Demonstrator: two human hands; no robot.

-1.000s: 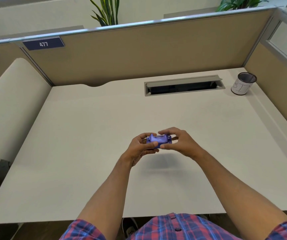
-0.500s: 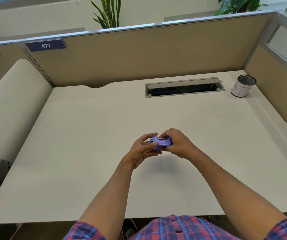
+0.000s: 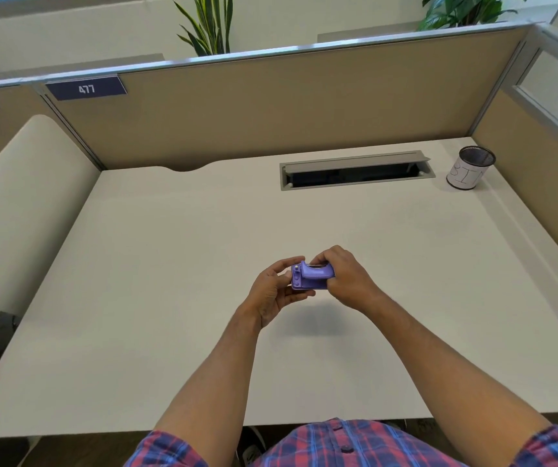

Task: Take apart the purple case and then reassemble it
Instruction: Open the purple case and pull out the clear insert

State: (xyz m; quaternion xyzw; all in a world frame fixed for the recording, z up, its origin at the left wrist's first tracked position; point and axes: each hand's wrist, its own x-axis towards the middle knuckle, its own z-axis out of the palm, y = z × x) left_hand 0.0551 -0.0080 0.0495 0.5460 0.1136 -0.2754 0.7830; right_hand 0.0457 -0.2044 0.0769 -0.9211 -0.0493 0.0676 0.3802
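Holding place: desk (image 3: pixel 170 298), bare; work is kept in the air above its near middle, clear of the surface.
Left hand (image 3: pixel 272 293): fingers curled on the case's left end, bracing it.
Right hand (image 3: pixel 346 278): fingers closed over the right end, likely prying.
Case (image 3: pixel 309 276): purple, between both hands.

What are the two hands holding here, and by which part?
Both hold one small purple plastic case above the desk: the left hand grips its left end, the right hand wraps its right end.

Purple case (image 3: pixel 311 277), white bench (image 3: pixel 170 264), tan partition (image 3: pixel 271 106), red-and-blue plaid shirt (image 3: pixel 355 443), navy number plate (image 3: pixel 86 88)
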